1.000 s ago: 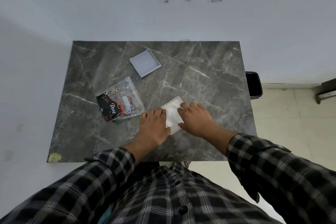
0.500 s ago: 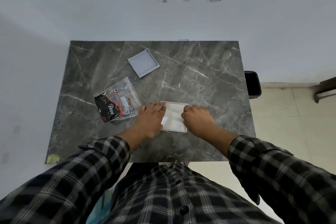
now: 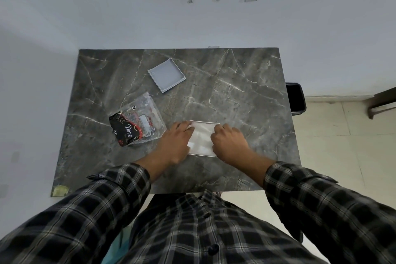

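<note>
Turned from slanted to square with the near edge of the dark grey marble desk, the white rectangular plastic box lies near-centre, likely aligned for working on. Left grip lays fairly straight fingers on its left edge to steady it; right grip curls over its right edge.

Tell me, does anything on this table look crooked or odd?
Mildly. The grey tray lies skewed on the table, apart from the white box squared between the left hand and right hand. The clear pouch sits askew too, and a tape scrap sticks at the near left corner.
</note>
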